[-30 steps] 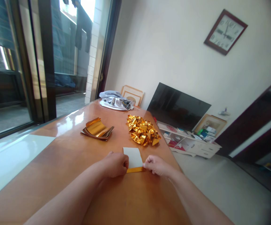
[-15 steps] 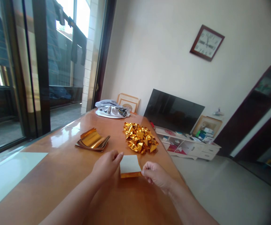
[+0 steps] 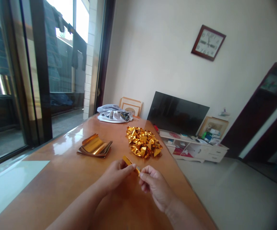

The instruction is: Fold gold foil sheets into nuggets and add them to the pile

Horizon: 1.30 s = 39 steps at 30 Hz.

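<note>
A sheet of gold foil paper (image 3: 128, 160), now a narrow strip, is pinched between my two hands above the wooden table (image 3: 64, 185). My left hand (image 3: 120, 172) is closed on its left part, thumb on top. The fingertips of my right hand (image 3: 152, 182) grip its near right end. Beyond them lies a heap of folded gold foil pieces (image 3: 144, 140). Left of my left hand is a stack of gold foil sheets (image 3: 95, 146), the top ones curled up. My fingers hide part of the strip.
A bundle of pale cloth (image 3: 114, 114) lies at the table's far end, with framed pictures (image 3: 131, 105) behind it. A pale sheet (image 3: 16, 182) covers the table's left edge. Past the right edge stand a television (image 3: 176, 111) and a white cabinet (image 3: 198, 151).
The gold foil paper was spread flat with its white side up; now it is rolled or folded into a narrow gold strip. My hands have come closer together around it.
</note>
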### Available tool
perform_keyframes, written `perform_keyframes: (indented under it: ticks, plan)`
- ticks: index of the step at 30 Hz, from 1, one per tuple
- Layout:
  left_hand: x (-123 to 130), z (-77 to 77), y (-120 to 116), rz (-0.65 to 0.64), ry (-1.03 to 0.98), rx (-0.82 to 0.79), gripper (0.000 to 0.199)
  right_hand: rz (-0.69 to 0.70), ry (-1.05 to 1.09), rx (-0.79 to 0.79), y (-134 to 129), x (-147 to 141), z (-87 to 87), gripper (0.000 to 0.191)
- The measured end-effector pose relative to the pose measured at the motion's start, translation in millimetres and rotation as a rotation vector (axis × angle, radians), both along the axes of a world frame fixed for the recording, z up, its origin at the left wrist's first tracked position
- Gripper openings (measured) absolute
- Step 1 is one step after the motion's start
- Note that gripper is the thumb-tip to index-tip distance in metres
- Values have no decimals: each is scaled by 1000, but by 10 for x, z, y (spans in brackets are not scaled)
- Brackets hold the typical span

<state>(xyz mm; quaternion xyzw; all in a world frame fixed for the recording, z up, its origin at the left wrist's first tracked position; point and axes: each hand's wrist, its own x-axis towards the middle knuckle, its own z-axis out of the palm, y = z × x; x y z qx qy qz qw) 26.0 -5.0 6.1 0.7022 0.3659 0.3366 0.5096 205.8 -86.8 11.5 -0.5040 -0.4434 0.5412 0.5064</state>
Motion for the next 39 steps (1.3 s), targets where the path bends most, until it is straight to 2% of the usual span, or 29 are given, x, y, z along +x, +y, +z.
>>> perform_keyframes:
  ticks: [3,5,7,9,10,12,15,17,21,24,29,34,39]
  plan:
    - [31,-7,0,-48,-164,-33,33,46,-43,-23,-2,-90,-36,29]
    - [24,-10,16,-14,-169,4,24,36,-124,15,20,-98,-58,28]
    - [-1,-5,30,71,-28,120,16,-26,-288,131,49,-75,-75,23]
    - [-34,21,26,157,204,312,10,-134,-525,303,74,-39,-79,18]
    - [-49,42,16,182,314,423,9,-191,-656,400,81,-22,-73,21]
    - [-64,94,-19,191,468,620,8,-274,-895,592,84,-2,-46,37]
    - [-48,166,-88,136,592,766,11,-264,-1156,768,72,-5,15,51]
    - [-16,186,-128,67,635,793,11,-201,-1262,768,62,-13,46,43]
    - [54,141,-170,-74,665,778,10,-84,-1385,669,33,27,34,7]
    - [74,74,-178,-105,667,698,4,-19,-1447,638,-11,126,-37,8]
    - [35,10,-175,-168,688,587,11,83,-1456,574,-97,319,-181,10]
    - [17,-1,-160,-207,663,536,14,105,-1330,522,-95,446,-255,9]
    - [-2,-3,-125,-199,624,455,15,104,-1131,457,-21,511,-300,17]
